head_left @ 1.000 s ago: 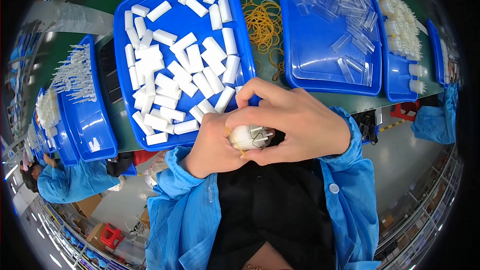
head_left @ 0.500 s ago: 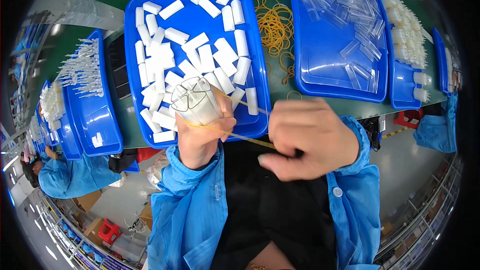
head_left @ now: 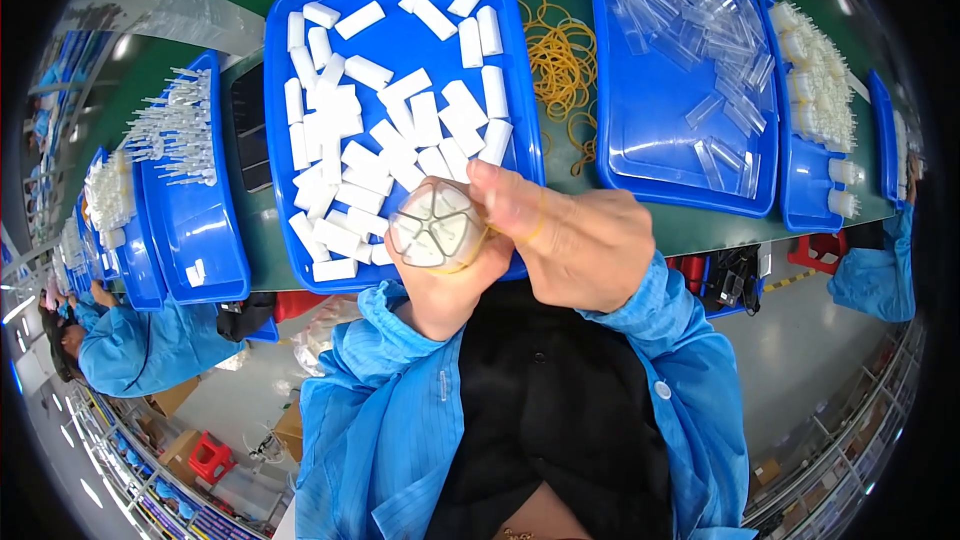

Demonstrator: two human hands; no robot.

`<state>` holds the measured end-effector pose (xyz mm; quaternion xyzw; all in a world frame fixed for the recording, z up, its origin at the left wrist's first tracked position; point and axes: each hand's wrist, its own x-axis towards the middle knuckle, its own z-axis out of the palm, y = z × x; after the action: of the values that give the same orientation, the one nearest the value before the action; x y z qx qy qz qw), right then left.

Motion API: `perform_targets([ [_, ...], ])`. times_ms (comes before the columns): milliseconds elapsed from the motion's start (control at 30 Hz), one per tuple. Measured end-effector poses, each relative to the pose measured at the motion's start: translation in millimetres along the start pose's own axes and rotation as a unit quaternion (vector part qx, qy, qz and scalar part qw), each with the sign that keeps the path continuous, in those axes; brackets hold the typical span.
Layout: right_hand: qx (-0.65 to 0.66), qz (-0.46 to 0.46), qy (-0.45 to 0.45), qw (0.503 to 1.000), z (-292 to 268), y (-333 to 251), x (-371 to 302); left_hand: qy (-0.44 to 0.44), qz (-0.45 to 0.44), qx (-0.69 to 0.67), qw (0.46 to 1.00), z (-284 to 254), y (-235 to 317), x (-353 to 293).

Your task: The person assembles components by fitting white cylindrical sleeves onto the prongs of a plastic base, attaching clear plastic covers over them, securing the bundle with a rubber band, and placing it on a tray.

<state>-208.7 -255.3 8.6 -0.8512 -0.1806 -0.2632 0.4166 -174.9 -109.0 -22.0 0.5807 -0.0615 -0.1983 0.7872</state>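
Observation:
My left hand [head_left: 440, 300] is closed around an upright bundle of clear plastic tubes [head_left: 436, 227] with wedge-shaped ends, which face up in a round, flower-like pattern. A yellow rubber band [head_left: 541, 212] crosses the fingers of my right hand [head_left: 590, 245], which is closed on it, right beside the bundle. Part of the band also shows around the bundle's lower right side. The bundle is held over the near edge of a blue tray [head_left: 405, 32], where many white cylindrical pieces [head_left: 425, 118] lie scattered.
Loose yellow rubber bands [head_left: 560, 65] lie on the green table between that tray and another blue tray [head_left: 650, 150] of clear plastic pieces [head_left: 690, 15]. Further blue trays with white parts stand at the far right [head_left: 805, 190] and left [head_left: 190, 230]. A person in blue [head_left: 150, 350] is at left.
The band was stretched out to the right between my hands; now my right hand has come in against the bundle. The bundle has tilted more upright and moved slightly right.

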Motion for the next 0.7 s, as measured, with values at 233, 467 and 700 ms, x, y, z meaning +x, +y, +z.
perform_targets([
  [233,0.107,0.088,0.079,0.987,-5.9,8.8,1.6,-0.053,0.051,0.091,0.993,4.3,10.2,7.0],
  [467,-0.08,0.039,-0.019,0.996,-19.0,-1.3,5.4,-0.132,0.006,0.088,0.987,6.4,9.7,12.3],
  [700,-0.094,0.014,-0.029,0.995,-17.5,0.9,5.1,-0.12,-0.016,0.064,0.991,8.2,7.7,9.7],
])
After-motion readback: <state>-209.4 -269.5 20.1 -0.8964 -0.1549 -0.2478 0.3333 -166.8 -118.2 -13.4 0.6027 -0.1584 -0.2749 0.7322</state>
